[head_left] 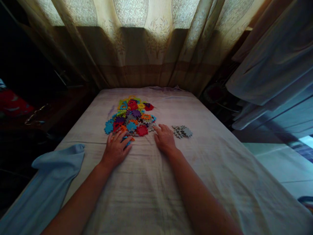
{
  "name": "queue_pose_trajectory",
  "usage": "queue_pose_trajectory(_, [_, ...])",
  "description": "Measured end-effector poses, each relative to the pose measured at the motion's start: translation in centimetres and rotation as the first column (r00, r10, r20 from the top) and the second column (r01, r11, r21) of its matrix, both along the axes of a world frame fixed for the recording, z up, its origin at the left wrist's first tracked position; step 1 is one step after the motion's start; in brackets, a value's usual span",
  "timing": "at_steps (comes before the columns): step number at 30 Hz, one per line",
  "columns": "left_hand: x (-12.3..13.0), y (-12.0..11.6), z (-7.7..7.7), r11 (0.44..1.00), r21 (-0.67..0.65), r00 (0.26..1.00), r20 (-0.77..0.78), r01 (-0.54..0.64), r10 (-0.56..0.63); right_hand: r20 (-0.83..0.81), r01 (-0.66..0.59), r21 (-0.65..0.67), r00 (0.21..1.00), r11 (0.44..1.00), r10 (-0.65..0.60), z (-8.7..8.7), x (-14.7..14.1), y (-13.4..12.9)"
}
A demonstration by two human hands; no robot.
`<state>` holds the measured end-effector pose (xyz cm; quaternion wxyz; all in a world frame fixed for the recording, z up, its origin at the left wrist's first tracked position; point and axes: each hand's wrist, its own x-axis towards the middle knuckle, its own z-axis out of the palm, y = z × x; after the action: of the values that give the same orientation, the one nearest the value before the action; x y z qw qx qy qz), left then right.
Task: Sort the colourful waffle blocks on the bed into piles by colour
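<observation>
A heap of toothed plastic pieces like toy gears (136, 113), in red, blue, orange, yellow, green, purple and grey, lies on the cloth-covered surface. Over its near left edge rests my left hand (117, 147), fingers spread, touching orange and blue pieces. My right hand (165, 138) is at the heap's right edge, its index finger stretched toward grey pieces (152, 127) there. Its fingers are apart, and I see nothing held in it. A smaller pile of grey gear pieces (183, 131) sits just to the right of that hand. A red piece (142, 130) lies between the two hands.
A pale patterned sheet (151, 182) covers the surface, with wrinkles. Light blue cloth (56, 169) lies along the left edge. Curtains (156, 49) hang behind the far edge, and pale fabric (271, 65) hangs at the right. Dark furniture stands at the left.
</observation>
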<state>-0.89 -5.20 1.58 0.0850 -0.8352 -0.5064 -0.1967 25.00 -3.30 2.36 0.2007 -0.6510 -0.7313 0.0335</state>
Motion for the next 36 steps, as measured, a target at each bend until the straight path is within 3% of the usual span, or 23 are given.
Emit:
queue_pose_trajectory(3, [-1.0,-0.7,-0.3,0.998,0.02,0.998,0.03,-0.056,0.055,0.072,0.04,-0.065,0.997,0.997,-0.035,-0.1,-0.6,-0.1])
queue_pose_trajectory(8, [-1.1,-1.0,-0.3,0.993,0.047,0.992,0.069,-0.112,0.109,0.081,0.048,-0.049,0.996,0.998,-0.043,0.2,-0.7,0.2])
queue_pose_trajectory(19, [-2.0,-0.1,-1.1,0.998,0.012,0.977,0.203,-0.065,0.062,-0.07,0.021,0.091,0.997,0.996,-0.015,-0.9,0.4,0.5])
queue_pose_trajectory(26, [-2.1,-0.2,-1.2,0.998,0.021,0.978,0.2,-0.061,0.055,-0.128,0.292,0.248,0.955,0.924,-0.267,0.3,5.7,1.4])
queue_pose_trajectory(31, [-2.1,-0.2,-1.1,0.998,0.007,0.977,0.206,-0.061,0.058,-0.143,0.465,0.202,0.885,0.862,-0.443,-0.4,9.8,1.3])
queue_pose_trajectory(36, [-2.1,-0.2,-1.0,0.998,0.011,0.978,0.201,-0.057,0.054,-0.17,0.528,0.154,0.847,0.835,-0.505,-0.9,10.9,1.3])
